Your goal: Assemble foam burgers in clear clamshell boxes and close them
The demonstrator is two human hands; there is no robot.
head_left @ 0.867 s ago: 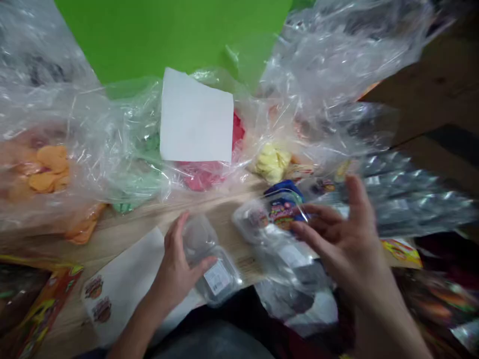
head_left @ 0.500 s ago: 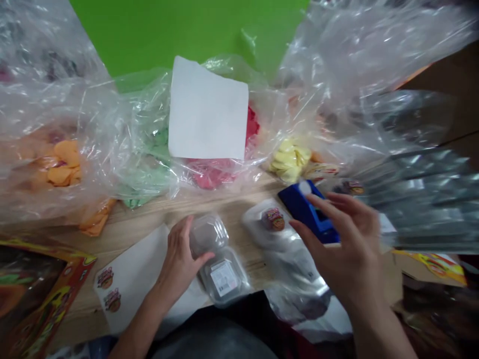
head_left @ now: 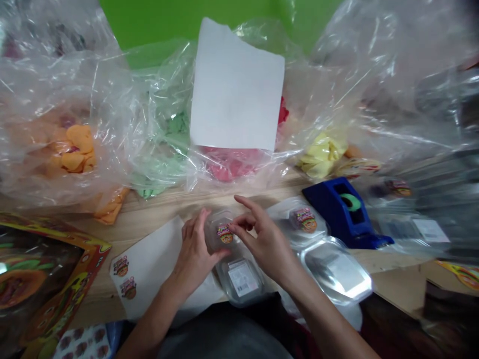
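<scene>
A clear plastic clamshell container (head_left: 242,294) lies open on the table in front of me, a white barcode label (head_left: 243,278) on its nearer half. My left hand (head_left: 196,249) grips the farther half, the lid, with fingers along its left edge and the thumb at its near edge. On that lid is a round burger sticker (head_left: 224,233). Thumb and index finger of my right hand (head_left: 264,239) pinch together at the sticker's right edge. Whether the sticker lies fully flat cannot be seen. A white sticker sheet (head_left: 149,269) with two burger stickers lies left of the container.
To the right are another open clamshell (head_left: 337,271) with a burger sticker and a blue tape dispenser (head_left: 346,214). Clear bags with orange (head_left: 80,149), green, pink and yellow (head_left: 324,154) pieces line the back. White paper (head_left: 237,89) covers the pink bag. A printed box (head_left: 48,279) stands left.
My right hand has moved left from beside the tape dispenser to the container's lid. A burger sticker now shows on that lid. My left hand stays on the container; the whole view has shifted.
</scene>
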